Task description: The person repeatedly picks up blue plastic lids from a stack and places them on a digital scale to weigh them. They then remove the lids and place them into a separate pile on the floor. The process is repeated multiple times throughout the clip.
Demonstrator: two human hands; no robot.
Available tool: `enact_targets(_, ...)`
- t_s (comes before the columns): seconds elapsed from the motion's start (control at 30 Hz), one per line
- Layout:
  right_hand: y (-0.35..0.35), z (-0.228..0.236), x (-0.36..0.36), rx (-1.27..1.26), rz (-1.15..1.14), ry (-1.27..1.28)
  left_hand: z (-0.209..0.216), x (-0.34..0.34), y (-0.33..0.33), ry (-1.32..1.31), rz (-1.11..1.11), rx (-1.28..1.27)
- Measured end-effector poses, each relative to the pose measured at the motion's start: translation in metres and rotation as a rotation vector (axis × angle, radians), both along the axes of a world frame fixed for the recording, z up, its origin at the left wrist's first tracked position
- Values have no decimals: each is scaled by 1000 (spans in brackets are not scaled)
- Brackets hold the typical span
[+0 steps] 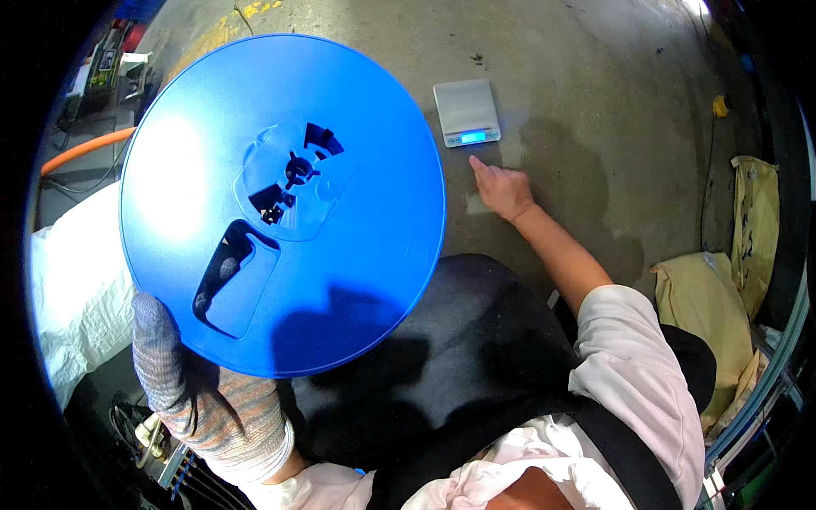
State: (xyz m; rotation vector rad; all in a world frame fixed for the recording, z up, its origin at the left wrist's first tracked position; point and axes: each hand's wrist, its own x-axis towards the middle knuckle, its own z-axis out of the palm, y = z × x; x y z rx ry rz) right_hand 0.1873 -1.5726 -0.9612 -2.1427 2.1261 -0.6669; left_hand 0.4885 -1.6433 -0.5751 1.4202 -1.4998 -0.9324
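A large blue plastic reel (357, 229) fills the left of the head view, its flat face toward me. My left hand (208, 399), in a grey striped knit glove, grips it at the lower left edge. The thumb lies along the rim, and grey glove fingertips show through the reel's long cut-out; the rest of those fingers is hidden behind the disc. My bare right hand (503, 189) holds nothing. Its index finger is stretched toward the front edge of a small silver scale (467, 110) with a lit blue display; the other fingers are curled.
The scale lies on a grey concrete floor (586, 93). At the left are a white sack (81, 289) and an orange hose (85, 149). Beige sacks (701, 302) stand at the right beside a metal rail (769, 387). My dark apron (442, 340) covers my lap below the reel.
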Motion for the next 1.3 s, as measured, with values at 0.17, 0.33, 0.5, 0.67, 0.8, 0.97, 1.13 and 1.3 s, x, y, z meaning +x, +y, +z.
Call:
enact_targets(0.17,0,2,-7,54,-11,18,-1,-3,3,27,9,14)
enact_targets(0.33,0,7,-5,69,-8,17,1,-4,-2,160,23,86)
enact_targets(0.5,-4,-1,-15,16,-94,21,7,1,-17,437,18,260)
enact_targets(0.67,-8,-2,-34,50,-192,26,10,1,-21,468,30,290)
enact_targets(0.8,-7,-4,-38,78,-209,26,11,-2,-21,471,47,303)
enact_targets(0.97,-6,-7,-39,64,-213,9,16,-3,-25,566,45,428)
enact_targets(1.13,-10,1,-36,1,-197,-32,2,2,-9,39,6,51)
enact_targets(1.3,-14,32,-16,-174,85,-208,-8,-15,-15,372,32,263)
